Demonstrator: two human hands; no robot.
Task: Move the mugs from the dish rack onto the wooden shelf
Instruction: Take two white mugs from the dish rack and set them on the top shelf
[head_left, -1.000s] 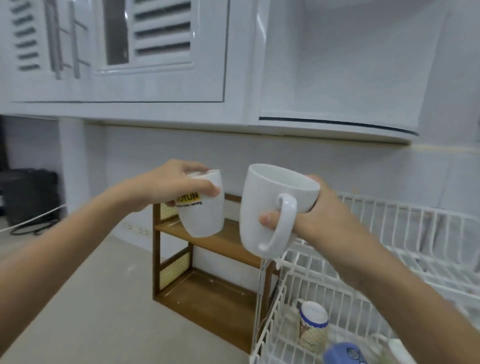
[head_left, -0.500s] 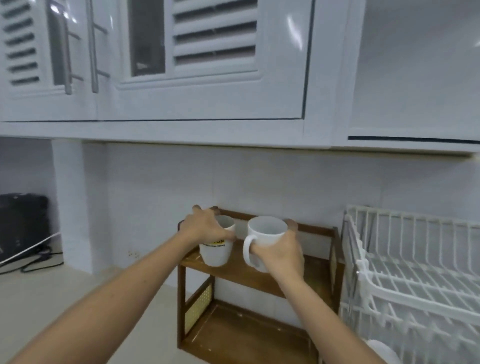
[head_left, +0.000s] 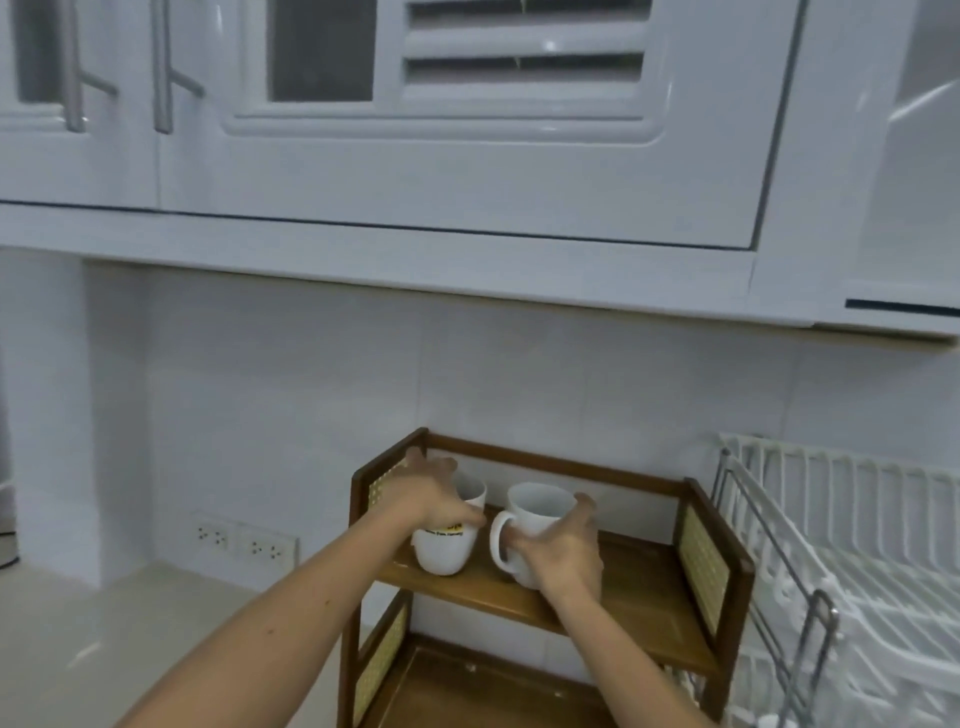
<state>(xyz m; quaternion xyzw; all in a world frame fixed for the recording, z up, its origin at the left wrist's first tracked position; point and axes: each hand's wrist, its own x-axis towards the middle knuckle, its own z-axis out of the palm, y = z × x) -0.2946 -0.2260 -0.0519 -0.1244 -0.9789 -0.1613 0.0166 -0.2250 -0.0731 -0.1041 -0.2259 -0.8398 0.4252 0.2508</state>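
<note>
White upper cabinets (head_left: 467, 171) fill the top, one door louvred, two metal bar handles (head_left: 161, 67) at left. White tiled wall (head_left: 311, 405) below. Wall sockets (head_left: 244, 540) (a row, low left) just above the pale countertop (head_left: 130, 623).

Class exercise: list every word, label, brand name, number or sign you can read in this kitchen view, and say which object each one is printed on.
Mug with the yellow label, held by the left hand on the wooden shelf: a yellow patch and a line of small dark print, both partly covered by fingers and too blurred to read.
Plain white mug in the right hand: no text.
Cabinets, wall sockets, dish rack: no readable text.
</note>
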